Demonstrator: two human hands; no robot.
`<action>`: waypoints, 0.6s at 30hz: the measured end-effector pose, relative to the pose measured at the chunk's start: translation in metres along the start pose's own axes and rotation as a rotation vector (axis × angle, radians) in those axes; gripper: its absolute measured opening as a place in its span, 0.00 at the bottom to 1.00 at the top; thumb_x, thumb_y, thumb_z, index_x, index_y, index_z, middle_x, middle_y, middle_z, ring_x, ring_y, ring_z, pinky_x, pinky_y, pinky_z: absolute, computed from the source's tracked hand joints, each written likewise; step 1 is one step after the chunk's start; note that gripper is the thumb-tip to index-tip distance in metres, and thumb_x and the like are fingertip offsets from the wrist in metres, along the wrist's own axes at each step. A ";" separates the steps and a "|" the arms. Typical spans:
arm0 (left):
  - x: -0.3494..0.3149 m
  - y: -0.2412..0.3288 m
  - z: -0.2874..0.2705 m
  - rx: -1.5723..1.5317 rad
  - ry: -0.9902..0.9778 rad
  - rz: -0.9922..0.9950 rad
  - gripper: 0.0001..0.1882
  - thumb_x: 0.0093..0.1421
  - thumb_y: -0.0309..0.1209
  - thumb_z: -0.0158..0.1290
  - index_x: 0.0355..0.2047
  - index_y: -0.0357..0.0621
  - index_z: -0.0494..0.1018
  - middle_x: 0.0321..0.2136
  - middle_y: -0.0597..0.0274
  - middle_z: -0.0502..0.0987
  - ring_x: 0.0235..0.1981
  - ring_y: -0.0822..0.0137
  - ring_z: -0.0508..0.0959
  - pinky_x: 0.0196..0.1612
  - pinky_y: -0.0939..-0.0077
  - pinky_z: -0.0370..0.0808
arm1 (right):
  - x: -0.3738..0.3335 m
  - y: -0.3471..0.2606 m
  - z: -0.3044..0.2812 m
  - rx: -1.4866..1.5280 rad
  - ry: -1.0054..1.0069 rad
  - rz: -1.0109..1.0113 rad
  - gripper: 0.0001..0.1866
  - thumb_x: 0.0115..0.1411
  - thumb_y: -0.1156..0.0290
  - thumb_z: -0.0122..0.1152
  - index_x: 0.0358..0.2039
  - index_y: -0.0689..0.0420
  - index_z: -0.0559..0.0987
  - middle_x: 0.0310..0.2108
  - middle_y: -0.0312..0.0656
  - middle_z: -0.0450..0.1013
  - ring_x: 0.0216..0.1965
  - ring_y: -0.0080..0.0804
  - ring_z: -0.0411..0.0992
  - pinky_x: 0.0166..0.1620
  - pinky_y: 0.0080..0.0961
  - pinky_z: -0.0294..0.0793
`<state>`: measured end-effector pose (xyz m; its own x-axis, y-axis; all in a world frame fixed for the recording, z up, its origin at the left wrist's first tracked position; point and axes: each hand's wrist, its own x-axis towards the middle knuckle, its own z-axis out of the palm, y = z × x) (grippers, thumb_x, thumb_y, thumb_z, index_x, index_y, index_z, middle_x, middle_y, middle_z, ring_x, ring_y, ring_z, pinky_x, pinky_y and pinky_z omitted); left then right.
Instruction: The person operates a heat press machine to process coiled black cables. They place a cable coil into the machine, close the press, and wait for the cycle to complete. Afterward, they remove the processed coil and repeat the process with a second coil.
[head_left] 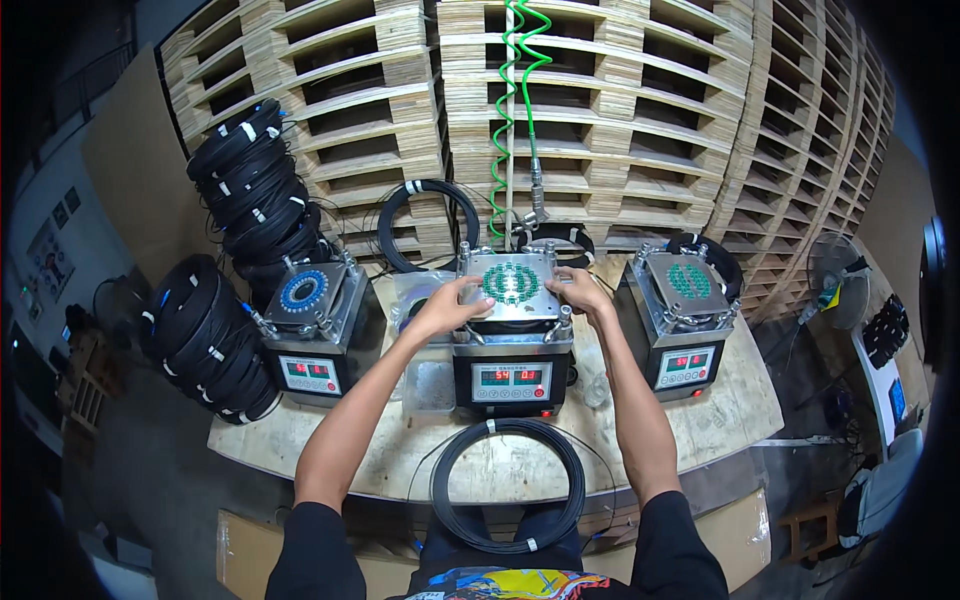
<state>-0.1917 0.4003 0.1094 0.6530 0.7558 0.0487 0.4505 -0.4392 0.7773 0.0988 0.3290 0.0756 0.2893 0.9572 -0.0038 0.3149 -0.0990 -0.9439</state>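
Observation:
At the middle machine (514, 372), a square metal plate (535, 268) carries a ring of green connectors (511, 284). My left hand (447, 308) grips the plate's left side, thumb close to the connectors. On the opposite side, my right hand (581, 292) holds the plate's edge with bent fingers. Clamp posts with knobs stand at the corners. A coil of black cable (440, 490) hangs over the table's front edge, close to my lap.
A left machine (310, 365) bears a blue ring; a right machine (688, 365) bears green connectors. Stacks of black cable coils (205, 345) stand at left. A green air hose (499, 140) hangs before wooden pallets (620, 110). A fan (838, 280) is at right.

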 end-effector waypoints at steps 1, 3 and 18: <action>-0.001 0.004 0.001 -0.003 -0.018 -0.006 0.41 0.56 0.54 0.64 0.63 0.43 0.69 0.26 0.59 0.78 0.28 0.71 0.78 0.31 0.73 0.73 | 0.002 0.006 -0.004 0.080 0.014 0.018 0.27 0.62 0.63 0.67 0.57 0.64 0.74 0.18 0.30 0.68 0.15 0.15 0.59 0.17 0.19 0.53; -0.005 0.003 -0.008 -0.023 0.058 0.148 0.44 0.53 0.51 0.68 0.65 0.44 0.66 0.25 0.61 0.76 0.26 0.72 0.74 0.30 0.73 0.71 | -0.006 -0.013 0.004 0.251 0.017 0.042 0.23 0.62 0.66 0.67 0.54 0.66 0.76 0.18 0.29 0.67 0.15 0.15 0.59 0.17 0.18 0.53; 0.030 -0.046 -0.009 0.233 0.377 0.063 0.15 0.59 0.33 0.61 0.35 0.28 0.79 0.27 0.37 0.80 0.31 0.50 0.84 0.36 0.59 0.75 | 0.035 -0.138 0.119 0.623 0.226 -0.183 0.27 0.59 0.77 0.61 0.51 0.60 0.54 0.19 0.44 0.74 0.15 0.28 0.73 0.14 0.26 0.69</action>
<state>-0.1984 0.4474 0.0804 0.4355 0.8293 0.3500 0.5702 -0.5551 0.6056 -0.0420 0.4088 0.1668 0.4841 0.8565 0.1789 -0.1822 0.2987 -0.9368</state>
